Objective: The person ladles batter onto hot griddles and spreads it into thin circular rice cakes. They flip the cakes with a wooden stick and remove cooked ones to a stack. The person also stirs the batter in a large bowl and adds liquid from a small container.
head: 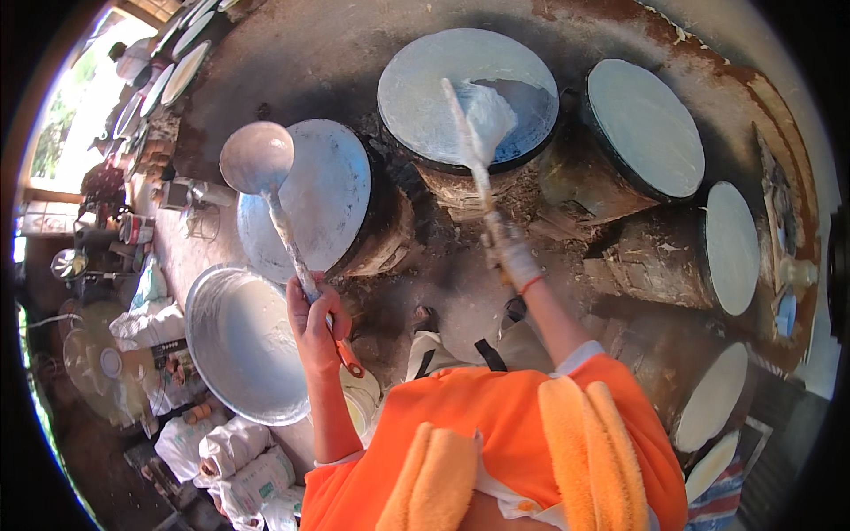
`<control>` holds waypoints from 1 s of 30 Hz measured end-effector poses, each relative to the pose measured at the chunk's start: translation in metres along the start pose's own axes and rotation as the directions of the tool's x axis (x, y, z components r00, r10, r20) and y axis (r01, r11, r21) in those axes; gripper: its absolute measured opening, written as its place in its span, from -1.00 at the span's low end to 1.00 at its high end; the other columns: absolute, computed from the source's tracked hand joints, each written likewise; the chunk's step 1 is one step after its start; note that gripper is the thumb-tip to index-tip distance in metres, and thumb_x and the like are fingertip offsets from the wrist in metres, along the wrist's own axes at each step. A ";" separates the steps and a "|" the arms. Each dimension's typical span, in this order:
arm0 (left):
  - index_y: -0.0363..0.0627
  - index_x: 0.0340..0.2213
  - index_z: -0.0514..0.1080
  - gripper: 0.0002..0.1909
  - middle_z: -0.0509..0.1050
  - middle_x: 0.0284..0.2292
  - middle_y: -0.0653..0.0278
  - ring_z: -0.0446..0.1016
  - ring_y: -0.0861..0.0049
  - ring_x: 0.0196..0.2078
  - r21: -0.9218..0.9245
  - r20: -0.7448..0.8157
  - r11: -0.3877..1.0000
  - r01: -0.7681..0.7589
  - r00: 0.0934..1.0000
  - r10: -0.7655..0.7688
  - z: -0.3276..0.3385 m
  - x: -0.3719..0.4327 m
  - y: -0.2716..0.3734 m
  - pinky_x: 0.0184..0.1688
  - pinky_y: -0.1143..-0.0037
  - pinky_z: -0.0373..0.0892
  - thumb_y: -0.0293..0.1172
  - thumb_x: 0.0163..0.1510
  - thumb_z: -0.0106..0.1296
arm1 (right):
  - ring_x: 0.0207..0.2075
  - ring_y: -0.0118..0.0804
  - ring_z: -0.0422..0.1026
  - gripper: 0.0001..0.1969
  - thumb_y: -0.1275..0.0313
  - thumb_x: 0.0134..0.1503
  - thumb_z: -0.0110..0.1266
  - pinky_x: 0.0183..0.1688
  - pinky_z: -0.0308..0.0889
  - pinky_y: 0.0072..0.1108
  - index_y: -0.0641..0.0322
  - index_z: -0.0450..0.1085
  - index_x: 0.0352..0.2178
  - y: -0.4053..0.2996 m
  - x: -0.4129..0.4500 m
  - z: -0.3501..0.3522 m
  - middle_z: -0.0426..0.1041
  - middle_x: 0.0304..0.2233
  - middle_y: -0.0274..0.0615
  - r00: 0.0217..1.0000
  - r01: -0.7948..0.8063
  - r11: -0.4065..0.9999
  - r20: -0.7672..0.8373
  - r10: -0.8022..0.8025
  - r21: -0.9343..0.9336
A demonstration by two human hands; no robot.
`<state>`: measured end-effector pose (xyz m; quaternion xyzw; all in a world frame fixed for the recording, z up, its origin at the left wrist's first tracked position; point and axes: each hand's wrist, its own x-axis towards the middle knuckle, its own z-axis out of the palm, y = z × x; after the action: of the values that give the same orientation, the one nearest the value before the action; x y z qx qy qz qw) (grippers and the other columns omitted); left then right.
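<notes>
My left hand grips the batter-caked handle of a large ladle. Its round bowl hangs over the edge of a griddle with a thin whitish film. Below that hand sits a wide metal basin of pale batter. My right hand, in a whitish glove, holds a long coated spatula. The blade end lies over the middle round griddle, beside a crumpled white lump. Dark pan surface shows to the right of the lump; a pale layer covers the remainder.
More pale-covered griddles stand on brick stoves at right, including an upper one and a side one. White sacks and a fan are at left. A person is far off at upper left.
</notes>
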<state>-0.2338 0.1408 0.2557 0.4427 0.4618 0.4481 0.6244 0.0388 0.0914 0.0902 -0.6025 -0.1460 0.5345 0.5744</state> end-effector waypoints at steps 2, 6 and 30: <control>-0.20 -0.22 0.16 -0.77 0.18 -0.68 0.38 0.07 0.72 -0.82 -0.023 -0.059 1.000 -0.006 0.998 0.005 0.015 -0.010 0.004 -0.77 0.66 0.04 -0.61 0.03 -0.22 | -0.82 -0.56 0.16 -0.58 -0.05 0.14 -0.16 -0.81 0.12 -0.64 0.08 0.32 -0.44 -0.014 0.006 -0.039 0.24 -0.73 -0.44 1.000 -0.004 0.998 0.028 0.006 -0.059; -0.17 -0.23 0.16 -0.81 0.14 -0.72 0.43 0.06 0.74 -0.81 -0.010 0.012 0.999 0.036 0.999 -0.036 0.041 -0.007 0.006 -0.76 0.66 0.02 -0.55 0.08 -0.17 | -0.83 -0.47 0.20 -0.59 -0.04 0.14 -0.16 -0.80 0.13 -0.59 0.09 0.29 -0.47 -0.017 0.076 -0.108 0.25 -0.74 -0.38 0.833 0.513 0.748 0.032 -0.552 -0.421; -0.15 -0.18 0.18 -0.71 0.29 -0.66 0.35 0.10 0.75 -0.81 0.098 0.280 0.962 0.256 0.920 -0.274 0.161 0.046 -0.027 -0.78 0.67 0.01 -0.60 0.04 -0.07 | -0.56 0.11 0.40 -0.42 -0.03 0.15 -0.25 -0.47 0.35 -0.26 0.34 0.39 -0.57 -0.094 0.082 -0.159 0.39 -0.63 0.12 0.949 0.181 0.510 0.014 -0.314 -0.841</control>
<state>-0.0654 0.1579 0.2503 0.4555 0.4336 0.2755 0.7270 0.2410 0.0991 0.0937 -0.8108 -0.4255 0.2690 0.2985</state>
